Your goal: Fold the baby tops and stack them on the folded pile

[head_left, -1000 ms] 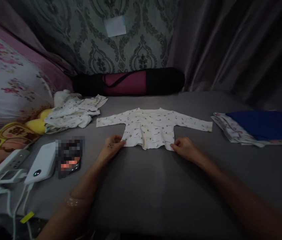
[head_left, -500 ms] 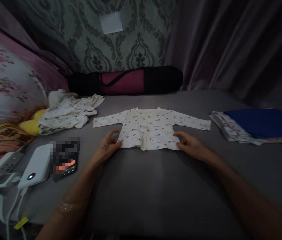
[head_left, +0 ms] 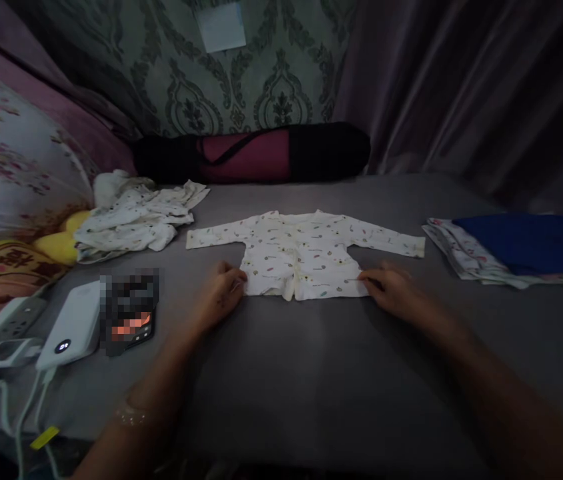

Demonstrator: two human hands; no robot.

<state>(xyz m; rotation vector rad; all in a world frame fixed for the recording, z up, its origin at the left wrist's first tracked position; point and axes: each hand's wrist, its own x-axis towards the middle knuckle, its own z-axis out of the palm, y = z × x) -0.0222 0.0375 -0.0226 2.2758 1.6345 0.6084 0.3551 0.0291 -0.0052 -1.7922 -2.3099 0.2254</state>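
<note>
A small white long-sleeved baby shirt (head_left: 306, 250) with a scattered print lies spread on the grey sheet, its neck facing away from me and both sleeves stretched out sideways. My left hand (head_left: 224, 293) is closed on the left edge near the lower corner, fingers pinched on the cloth. On the opposite side my right hand (head_left: 388, 287) pinches the right edge, close to the hem. The front opening runs down the middle, and the hem is slightly rumpled there.
Folded clothes with a blue piece (head_left: 526, 243) on top lie at the right. Crumpled printed clothing (head_left: 136, 220) sits at the back left. Nearer on the left are a white power bank (head_left: 71, 323), cables, a power strip (head_left: 4, 333) and a phone (head_left: 138, 333). A long black-and-pink bag (head_left: 246, 157) lies along the wall.
Both hands have closed from loosely curved fingers to pinches on the shirt's side edges. The cloth has wrinkled around its lower middle. The view has tilted slightly.
</note>
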